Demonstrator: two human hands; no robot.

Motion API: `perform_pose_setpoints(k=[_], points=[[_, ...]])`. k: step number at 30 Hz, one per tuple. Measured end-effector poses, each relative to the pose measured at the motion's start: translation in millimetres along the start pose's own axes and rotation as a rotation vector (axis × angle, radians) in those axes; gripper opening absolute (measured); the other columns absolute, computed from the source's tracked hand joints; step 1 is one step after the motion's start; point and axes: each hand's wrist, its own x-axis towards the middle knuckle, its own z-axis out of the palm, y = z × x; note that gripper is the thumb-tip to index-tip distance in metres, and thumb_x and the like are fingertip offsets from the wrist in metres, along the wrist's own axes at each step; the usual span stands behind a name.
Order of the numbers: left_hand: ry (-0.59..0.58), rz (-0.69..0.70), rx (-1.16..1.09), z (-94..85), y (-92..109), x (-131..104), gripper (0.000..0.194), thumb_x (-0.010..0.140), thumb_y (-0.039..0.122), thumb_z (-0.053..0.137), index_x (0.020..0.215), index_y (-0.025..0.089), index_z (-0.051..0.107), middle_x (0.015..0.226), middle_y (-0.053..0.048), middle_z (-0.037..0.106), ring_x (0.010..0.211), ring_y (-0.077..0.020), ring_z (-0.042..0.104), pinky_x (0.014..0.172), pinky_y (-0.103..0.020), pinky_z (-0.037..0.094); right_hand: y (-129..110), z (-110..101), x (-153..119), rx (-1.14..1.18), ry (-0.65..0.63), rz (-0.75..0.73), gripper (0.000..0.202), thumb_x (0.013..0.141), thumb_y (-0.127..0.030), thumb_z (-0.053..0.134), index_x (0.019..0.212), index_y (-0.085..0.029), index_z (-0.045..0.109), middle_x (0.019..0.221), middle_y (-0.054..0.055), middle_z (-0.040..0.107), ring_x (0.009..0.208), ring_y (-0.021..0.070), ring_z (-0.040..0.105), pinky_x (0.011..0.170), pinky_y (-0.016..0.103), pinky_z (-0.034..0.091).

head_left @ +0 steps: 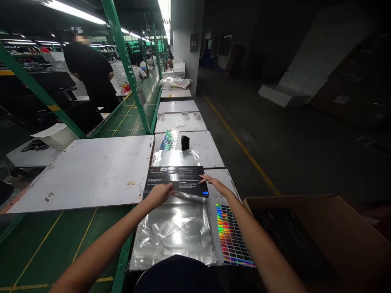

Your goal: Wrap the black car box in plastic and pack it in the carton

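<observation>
The flat black printed box (180, 176) lies crosswise; my left hand (161, 193) pinches glossy film (186, 197), right fingers (207, 179) spread on it.

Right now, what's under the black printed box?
Under the black printed box, clear plastic sleeves show at its near edge. What lies beneath its middle is covered.

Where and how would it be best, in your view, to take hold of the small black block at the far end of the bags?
Probably pinch the small black block by its left and right sides, from above: it looks slightly taller than wide, and a gap separates it from the shiny sticker sheet on its left.
</observation>
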Motion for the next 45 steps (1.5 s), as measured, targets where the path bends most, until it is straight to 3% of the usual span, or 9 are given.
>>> perform_pose_setpoints(k=[6,9,15,17,21,25,30,36,45], points=[[0.019,-0.049,-0.094,-11.0,-17,46,0.030,0.091,0.044,0.043,0.079,0.019,0.057,0.076,-0.005,0.069,0.065,-0.0171,0.059,0.058,-0.025,0.032,5,-4,-6,0.131,-0.087,-0.088,0.077,0.077,-0.084,0.029,0.100,-0.025,0.073,0.151,0.007,0.039,0.146,0.0313,0.016,0.116,0.059,0.020],[-0.025,-0.063,-0.220,-11.9,-25,58,0.033,0.088,0.047,0.047,0.073,0.019,0.055,0.071,-0.004,0.069,0.059,-0.0151,0.059,0.057,-0.026,0.034,12,-4,-4,0.130,-0.106,-0.072,0.062,0.072,-0.078,0.053,0.096,-0.024,0.072,0.151,0.008,0.038,0.147,0.0303,0.011,0.117,0.057,0.019],[-0.500,-0.157,-0.577,-30.3,-29,79,0.056,0.073,0.070,0.056,0.074,0.015,0.065,0.073,-0.010,0.074,0.065,-0.0203,0.068,0.065,-0.030,0.049,28,-6,1,0.090,-0.057,-0.088,0.039,0.070,-0.060,0.071,0.076,-0.022,0.071,0.144,0.008,0.048,0.146,0.0305,0.018,0.117,0.057,0.021],[-0.545,-0.171,-0.682,-27.5,-18,96,0.061,0.073,0.073,0.053,0.081,0.015,0.069,0.070,-0.011,0.074,0.070,-0.0224,0.070,0.072,-0.034,0.052,30,-5,1,0.080,-0.035,-0.098,0.036,0.072,-0.058,0.070,0.076,-0.022,0.071,0.143,0.008,0.050,0.145,0.0298,0.020,0.117,0.057,0.022],[-0.504,-0.236,-0.938,5.0,19,138,0.046,0.074,0.059,0.064,0.087,0.015,0.066,0.067,-0.006,0.071,0.067,-0.0198,0.069,0.075,-0.038,0.054,29,-1,-1,0.030,0.028,-0.131,0.033,0.075,-0.056,0.068,0.075,-0.023,0.071,0.138,0.007,0.055,0.143,0.0290,0.027,0.117,0.054,0.023],[-0.537,-0.244,-0.922,46.5,59,162,0.043,0.058,0.048,0.082,0.076,0.014,0.064,0.061,-0.001,0.065,0.059,-0.0164,0.063,0.064,-0.035,0.054,33,0,1,-0.022,0.080,-0.192,0.034,0.075,-0.056,0.067,0.070,-0.022,0.069,0.131,0.010,0.061,0.140,0.0284,0.034,0.116,0.050,0.026],[-0.220,-0.086,-0.864,77.4,79,155,0.049,0.046,0.051,0.086,0.066,0.014,0.060,0.055,0.006,0.053,0.050,-0.0076,0.046,0.052,-0.025,0.039,46,0,8,0.069,0.095,-0.200,0.036,0.069,-0.056,0.071,0.061,-0.022,0.062,0.125,0.009,0.064,0.140,0.0295,0.034,0.117,0.049,0.024],[-0.052,-0.040,-0.845,88.1,81,142,0.043,0.053,0.048,0.082,0.071,0.011,0.070,0.058,0.002,0.057,0.056,-0.0098,0.047,0.057,-0.025,0.034,53,3,9,0.136,0.142,-0.180,0.038,0.062,-0.055,0.077,0.059,-0.021,0.060,0.126,0.012,0.063,0.139,0.0309,0.035,0.117,0.051,0.022],[-0.149,-0.230,-0.933,88.3,85,149,0.038,0.041,0.037,0.087,0.060,0.013,0.065,0.053,0.003,0.056,0.055,-0.0106,0.050,0.059,-0.026,0.039,47,3,6,0.135,0.136,-0.157,0.040,0.061,-0.055,0.078,0.055,-0.022,0.056,0.128,0.011,0.062,0.139,0.0308,0.034,0.116,0.050,0.025]])
